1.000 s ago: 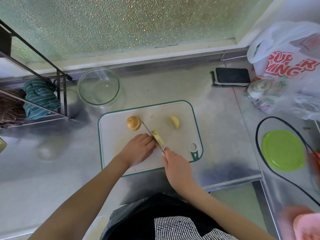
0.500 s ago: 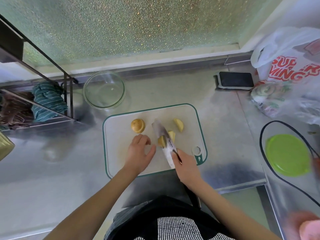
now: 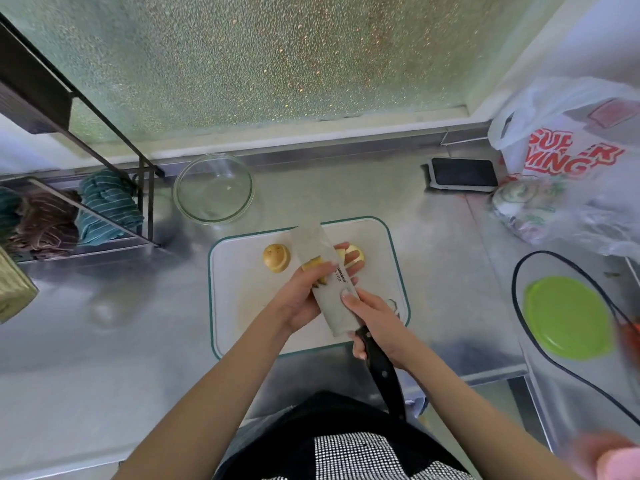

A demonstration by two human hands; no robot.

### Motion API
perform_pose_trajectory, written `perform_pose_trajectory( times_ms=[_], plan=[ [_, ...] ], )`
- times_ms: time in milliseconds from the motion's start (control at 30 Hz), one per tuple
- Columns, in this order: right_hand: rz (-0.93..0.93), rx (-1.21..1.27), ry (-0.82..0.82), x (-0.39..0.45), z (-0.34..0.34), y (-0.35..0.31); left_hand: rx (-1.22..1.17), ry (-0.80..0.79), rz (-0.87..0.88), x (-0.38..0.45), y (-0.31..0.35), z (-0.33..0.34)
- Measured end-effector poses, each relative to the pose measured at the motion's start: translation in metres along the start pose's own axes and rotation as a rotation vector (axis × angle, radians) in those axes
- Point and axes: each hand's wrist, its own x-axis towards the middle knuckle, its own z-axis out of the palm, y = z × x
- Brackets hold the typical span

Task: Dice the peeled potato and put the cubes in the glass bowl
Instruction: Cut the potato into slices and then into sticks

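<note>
Frame centre: knife [image 3: 332,289] held flat above the cutting board [image 3: 239,306], its handle gripped by the right hand [image 3: 375,318]. A potato piece [image 3: 313,266] is pinched against the blade by the left hand [image 3: 304,296]. Another potato chunk [image 3: 276,258] lies on the board; glass bowl [image 3: 213,188] stands on the counter [image 3: 86,358], upper left of the board.

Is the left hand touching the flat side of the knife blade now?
Touching. The head view shows the left hand with its thumb lying across the face of the knife blade, over a potato piece there.

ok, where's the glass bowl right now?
Head view: the glass bowl sits on the steel counter, beyond the cutting board's far-left corner, right of the wire rack.
</note>
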Motion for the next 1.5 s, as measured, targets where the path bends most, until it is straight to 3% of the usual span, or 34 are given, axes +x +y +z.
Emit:
perform_pose_trajectory(
  times_ms=[300,533,600,700,767,833,900,1067,1233,1367,1500],
  plan=[
    [-0.039,-0.103,0.053,-0.001,0.001,0.003,-0.217,0.131,0.013,0.001,-0.002,0.007],
    [-0.072,-0.08,0.169,-0.003,-0.011,-0.002,-0.102,0.334,0.049,0.004,0.011,-0.007],
    [-0.078,-0.071,0.232,-0.004,-0.022,-0.003,0.17,0.404,0.102,0.005,0.014,-0.014],
    [-0.093,-0.118,0.31,-0.005,-0.039,-0.006,1.052,0.572,0.22,0.008,0.008,-0.027],
    [-0.097,-0.133,0.346,-0.007,-0.048,-0.004,1.522,0.491,0.32,0.014,0.0,-0.034],
    [-0.106,-0.127,0.374,-0.008,-0.053,-0.002,1.783,0.343,0.369,0.021,-0.01,-0.037],
    [-0.121,-0.124,0.401,-0.01,-0.056,0.0,1.885,0.324,0.334,0.029,-0.021,-0.036],
    [-0.125,-0.064,0.449,-0.016,-0.059,0.005,1.853,0.577,0.244,0.036,-0.052,-0.021],
    [-0.106,-0.104,0.454,-0.014,-0.059,0.01,1.873,0.623,0.252,0.04,-0.063,-0.019],
    [-0.108,-0.127,0.442,-0.012,-0.059,0.014,1.936,0.504,0.284,0.038,-0.052,-0.028],
    [-0.12,-0.145,0.436,-0.008,-0.06,0.016,2.147,0.104,0.526,0.035,-0.028,-0.053]
  ],
)
